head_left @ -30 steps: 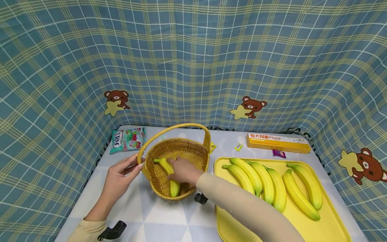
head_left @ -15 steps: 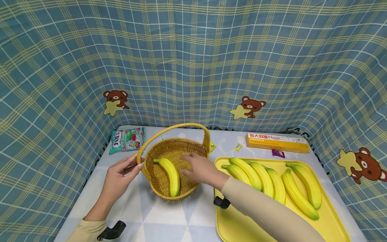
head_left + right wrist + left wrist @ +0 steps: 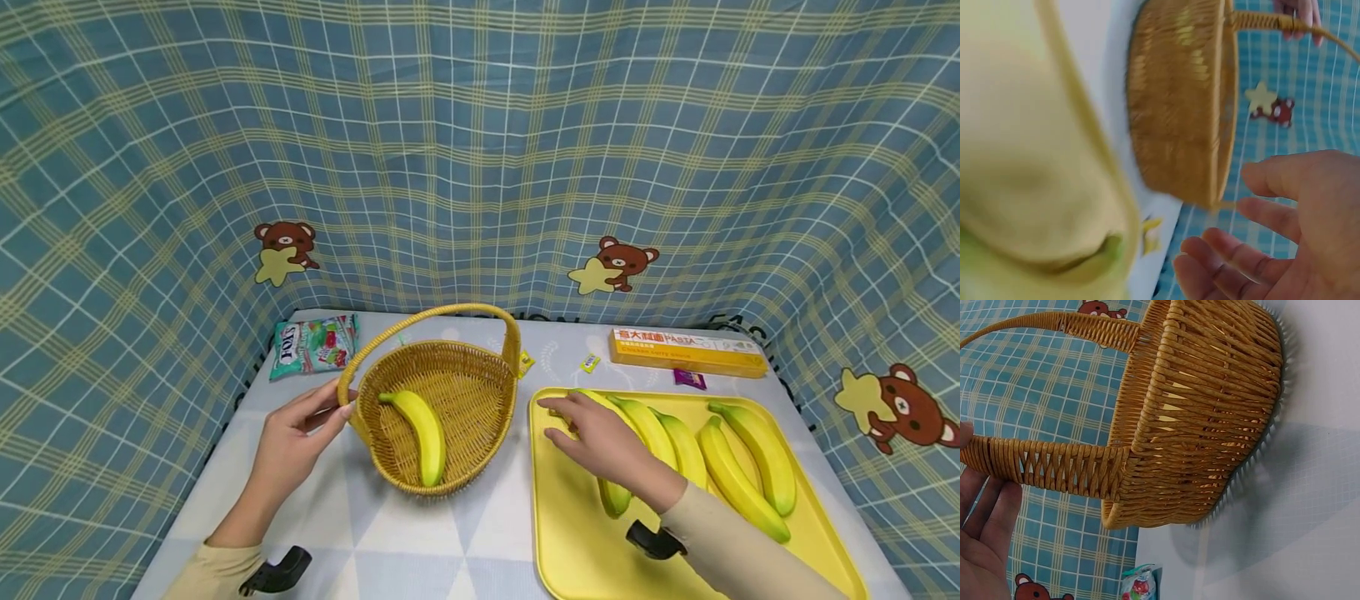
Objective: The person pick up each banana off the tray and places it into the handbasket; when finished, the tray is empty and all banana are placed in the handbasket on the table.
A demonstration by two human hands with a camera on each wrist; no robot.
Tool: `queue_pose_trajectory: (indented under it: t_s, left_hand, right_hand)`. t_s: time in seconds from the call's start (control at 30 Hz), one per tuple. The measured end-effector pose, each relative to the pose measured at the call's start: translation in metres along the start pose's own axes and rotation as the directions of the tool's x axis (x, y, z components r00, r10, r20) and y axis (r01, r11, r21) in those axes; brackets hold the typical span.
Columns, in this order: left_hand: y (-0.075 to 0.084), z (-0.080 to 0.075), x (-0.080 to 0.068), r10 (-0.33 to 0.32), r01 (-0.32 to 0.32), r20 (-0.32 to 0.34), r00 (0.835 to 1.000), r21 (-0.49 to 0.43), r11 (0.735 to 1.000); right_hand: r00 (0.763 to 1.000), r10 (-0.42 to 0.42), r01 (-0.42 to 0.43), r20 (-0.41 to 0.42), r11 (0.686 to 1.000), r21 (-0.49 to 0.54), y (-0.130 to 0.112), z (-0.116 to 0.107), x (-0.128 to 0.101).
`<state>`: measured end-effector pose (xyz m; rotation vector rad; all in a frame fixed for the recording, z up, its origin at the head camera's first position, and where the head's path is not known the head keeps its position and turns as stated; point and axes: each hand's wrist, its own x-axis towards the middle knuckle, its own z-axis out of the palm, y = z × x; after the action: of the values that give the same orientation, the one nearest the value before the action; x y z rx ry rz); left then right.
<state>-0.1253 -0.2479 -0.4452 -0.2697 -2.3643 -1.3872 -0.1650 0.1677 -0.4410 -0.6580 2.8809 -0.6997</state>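
Note:
A wicker basket (image 3: 472,417) with an arched handle stands on the table, and one banana (image 3: 426,437) lies inside it on the left. My left hand (image 3: 296,442) pinches the left side of the basket's handle (image 3: 1054,465) between thumb and fingers. Above the left part of the yellow tray (image 3: 570,550) is my right hand (image 3: 611,442), fingers spread and holding nothing. It partly hides the leftmost bananas (image 3: 615,497); whether it touches them I cannot tell. In the right wrist view the right hand (image 3: 1272,231) shows loosely bent fingers and an empty palm.
More bananas (image 3: 742,483) lie on the right half of the tray. Behind it are a pasta box (image 3: 686,353) and a purple candy (image 3: 689,379). Small yellow candies (image 3: 590,362) lie near the basket. A green candy bag (image 3: 315,346) is at the back left. Plaid cloth hangs behind.
My right hand has let go of the banana in the basket and moved right, out of the basket to above the tray. The left hand stays on the handle.

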Motion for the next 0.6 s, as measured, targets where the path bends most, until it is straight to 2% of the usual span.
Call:
queue_pose_trajectory:
  t_s: [0.3, 0.43, 0.6]
  left_hand:
    - [0.000, 0.001, -0.001, -0.012, 0.012, -0.005, 1.000, -0.004, 1.000]
    - [0.000, 0.001, -0.001, -0.014, 0.014, -0.008, 1.000, -0.001, 1.000]
    - [0.000, 0.001, -0.001, -0.017, 0.017, -0.006, 1.000, 0.002, 1.000]
  right_hand:
    - [0.991, 0.130, -0.134, -0.038, 0.986, -0.102, 0.058, 0.008, -0.027]
    - [0.985, 0.168, -0.172, -0.042, 0.978, -0.115, 0.066, 0.016, -0.032]
    - [0.984, 0.178, -0.180, -0.023, 0.977, -0.117, 0.064, 0.025, -0.031]
